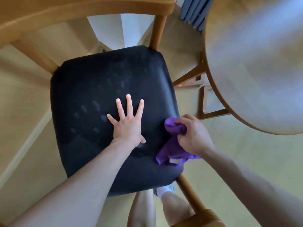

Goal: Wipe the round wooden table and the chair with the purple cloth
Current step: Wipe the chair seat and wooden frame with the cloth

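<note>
Two bare hands work over the black padded seat [101,89] of a wooden chair [157,30]. The left hand [127,122] lies flat on the seat, its fingers [128,104] straight and spread, holding nothing. The right hand [193,135] has its fingers curled round a bunched purple cloth [172,148], which touches the seat's right edge. The round wooden worktop [255,63] stands just beside the chair at the right, faint smudges marking the seat.

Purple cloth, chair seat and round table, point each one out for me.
purple cloth [170,150], head view, loose fold below the gripping hand.
chair seat [91,82], head view, bare black cushion.
round table [255,66], head view, bare wooden top.
</note>
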A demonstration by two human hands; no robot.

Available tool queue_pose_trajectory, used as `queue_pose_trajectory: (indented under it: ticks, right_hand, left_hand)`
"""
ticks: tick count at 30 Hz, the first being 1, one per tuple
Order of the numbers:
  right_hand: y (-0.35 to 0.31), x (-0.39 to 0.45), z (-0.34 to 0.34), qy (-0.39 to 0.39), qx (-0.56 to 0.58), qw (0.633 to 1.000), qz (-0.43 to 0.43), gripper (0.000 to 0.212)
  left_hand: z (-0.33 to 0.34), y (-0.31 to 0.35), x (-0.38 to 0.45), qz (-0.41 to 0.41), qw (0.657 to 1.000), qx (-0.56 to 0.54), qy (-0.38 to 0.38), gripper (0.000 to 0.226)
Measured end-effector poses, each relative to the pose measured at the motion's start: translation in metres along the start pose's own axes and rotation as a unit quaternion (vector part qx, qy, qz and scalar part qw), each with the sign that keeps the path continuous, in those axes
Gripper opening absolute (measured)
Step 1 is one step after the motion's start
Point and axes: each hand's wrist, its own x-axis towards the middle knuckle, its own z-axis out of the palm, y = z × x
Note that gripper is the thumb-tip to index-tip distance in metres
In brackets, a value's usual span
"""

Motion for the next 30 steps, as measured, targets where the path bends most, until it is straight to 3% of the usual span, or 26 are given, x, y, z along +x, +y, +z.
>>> queue_pose_trajectory:
  ticks: [3,6,11,14,17,21,24,26,30]
  right_hand:
    - [-0.009,0.041,-0.011,0.088,0.069,0.993,0.025,0.055]
    - [-0.017,0.049,0.008,0.059,0.03,0.997,0.026,0.057]
    - [0.007,-0.025,0.043,0.02,-0.09,0.995,-0.031,0.051]
    - [0.025,-0.061,0.048,-0.055,-0.085,0.992,-0.069,0.047]
    - [0.043,-0.062,0.037,-0.122,-0.044,0.99,-0.048,0.05]
    - [0.051,-0.048,0.016,-0.043,0.036,0.998,0.007,0.05]
    - [0.046,-0.042,0.007,0.029,0.01,0.999,-0.032,0.052]
    - [0.035,-0.035,0.007,0.04,-0.02,0.995,-0.085,0.054]
    - [0.018,-0.035,0.026,-0.05,-0.141,0.972,-0.182,0.049]
  left_hand:
    - [0.002,-0.001,0.003,-0.004,1.0,0.007,0.0,0.158]
    - [0.003,-0.001,0.003,-0.006,1.0,0.01,0.0,0.158]
    - [-0.002,0.001,0.001,-0.007,1.0,0.019,-0.004,0.158]
    - [-0.009,0.002,-0.004,-0.011,1.0,0.023,-0.012,0.157]
    - [-0.013,0.004,-0.008,-0.015,0.999,0.02,-0.019,0.156]
    - [-0.013,0.009,-0.014,-0.027,0.999,-0.015,-0.027,0.147]
    - [0.0,0.015,-0.03,-0.007,0.998,-0.042,-0.037,0.137]
    - [0.017,0.02,-0.048,0.015,0.998,-0.029,-0.056,0.143]
    - [0.047,0.027,-0.065,0.01,0.998,0.032,-0.05,0.162]
